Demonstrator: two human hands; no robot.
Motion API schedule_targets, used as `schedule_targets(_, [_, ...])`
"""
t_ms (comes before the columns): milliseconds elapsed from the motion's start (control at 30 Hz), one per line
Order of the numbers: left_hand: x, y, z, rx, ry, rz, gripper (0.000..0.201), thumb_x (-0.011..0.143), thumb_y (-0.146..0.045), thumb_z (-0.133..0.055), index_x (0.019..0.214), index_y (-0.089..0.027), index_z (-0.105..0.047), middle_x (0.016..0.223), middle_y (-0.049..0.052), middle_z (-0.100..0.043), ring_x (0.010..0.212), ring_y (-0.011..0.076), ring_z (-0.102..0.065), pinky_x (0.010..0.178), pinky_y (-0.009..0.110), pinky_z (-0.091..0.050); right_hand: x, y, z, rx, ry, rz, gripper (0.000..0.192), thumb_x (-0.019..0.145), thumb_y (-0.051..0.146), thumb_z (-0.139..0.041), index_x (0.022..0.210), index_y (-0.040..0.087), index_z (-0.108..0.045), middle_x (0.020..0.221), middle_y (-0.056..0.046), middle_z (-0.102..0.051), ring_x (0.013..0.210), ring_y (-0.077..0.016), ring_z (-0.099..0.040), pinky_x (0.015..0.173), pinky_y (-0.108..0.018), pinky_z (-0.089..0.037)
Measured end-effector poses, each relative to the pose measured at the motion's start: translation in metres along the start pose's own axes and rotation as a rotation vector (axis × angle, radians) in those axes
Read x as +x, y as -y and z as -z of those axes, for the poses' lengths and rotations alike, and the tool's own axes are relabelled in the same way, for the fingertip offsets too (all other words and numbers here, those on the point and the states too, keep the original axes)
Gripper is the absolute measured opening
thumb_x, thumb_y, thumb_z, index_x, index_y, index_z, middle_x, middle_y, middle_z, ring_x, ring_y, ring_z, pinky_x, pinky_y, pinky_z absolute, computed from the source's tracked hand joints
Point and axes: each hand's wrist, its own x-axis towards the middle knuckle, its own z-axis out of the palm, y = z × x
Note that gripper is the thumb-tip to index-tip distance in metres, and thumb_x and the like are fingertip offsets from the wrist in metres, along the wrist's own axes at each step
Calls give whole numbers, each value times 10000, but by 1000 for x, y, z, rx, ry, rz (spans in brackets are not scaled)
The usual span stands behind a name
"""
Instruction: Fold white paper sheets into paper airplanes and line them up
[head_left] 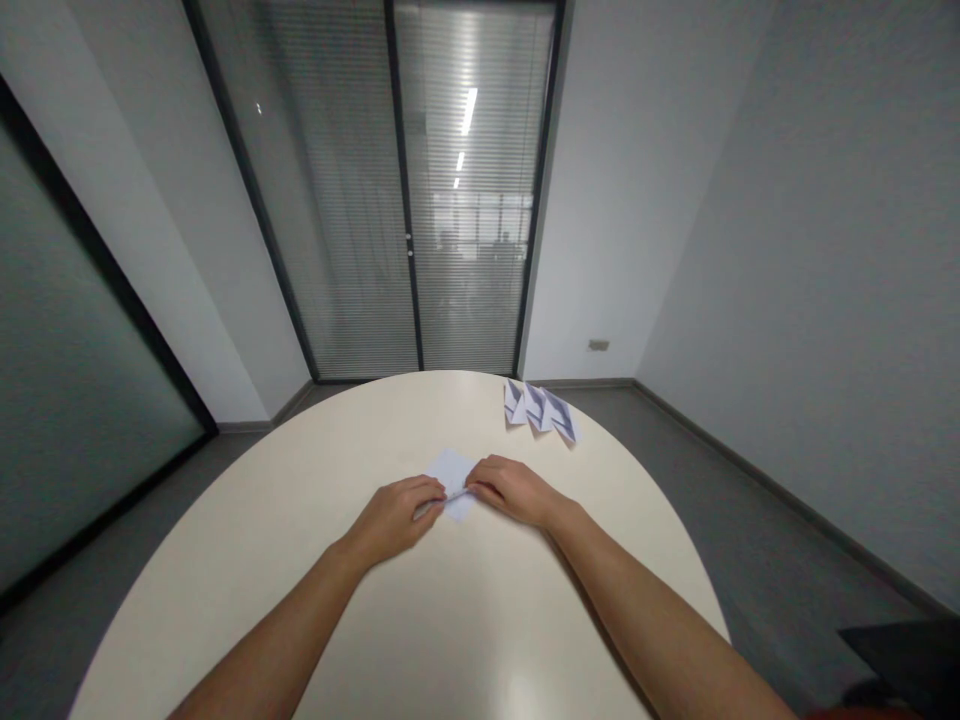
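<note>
Folding this small white paper sheet cleanly seems to call for steady downward pressure along the crease — both sets of fingertips kept on the same line, the loose flap aligned edge to edge before it is pressed flat. The sheet lies on the round cream surface, near its middle and just ahead of the person, partly covered by the fingers.

The left hand rests palm down with its fingers curled and pinching the sheet's near edge; the right hand does the same from the other side, its fingertips almost meeting the left's over the fold. Neither is spread wide — both are closed lightly on the paper. Three folded paper pieces sit in a row farther off to the right, well apart from the hands.
</note>
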Motion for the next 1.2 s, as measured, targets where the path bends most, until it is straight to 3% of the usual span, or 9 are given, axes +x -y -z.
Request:
schedule_targets(300, [3,1,-2,15,-31,81,199,974,-280,-495,967,-244,-690,964,13,-724,903,174,-661,807,268,-470,-2,0,-1,30,-59,-72,222,998,278,-475,1030,195,-678,963,-68,-711,872,-188,-624,786,-284,-448])
schedule_targets(667, [5,3,-4,39,-65,142,252,979,-317,-461,995,-240,-700,991,27,-745,923,201,-680,836,308,-493,0,1,0,90,-74,-113,269,1026,309,-424,1057,198,-667,998,-61,-719,865,-178,-638,776,-268,-441])
schedule_targets(867, [7,-2,-2,30,-126,174,237,971,-306,-471,1033,-229,-686,990,40,-744,892,199,-681,811,303,-503,4,6,0,71,-108,-215,259,1023,315,-434,1065,202,-663,959,-58,-728,795,-172,-641,710,-262,-422])
schedule_targets(1033, [8,-6,-1,25,-109,215,240,965,-256,-468,1097,-222,-665,968,34,-739,852,186,-677,778,288,-497,5,8,-2,8,-136,-309,248,1010,318,-456,1040,201,-673,930,-61,-736,799,-180,-648,708,-270,-407])
schedule_targets(1200, [9,-16,-4,140,-124,286,259,950,-243,-495,1164,-230,-640,950,33,-728,866,192,-670,766,293,-488,5,9,-2,-40,-138,-389,215,984,303,-489,1019,212,-681,955,-53,-742,837,-183,-656,733,-274,-408])
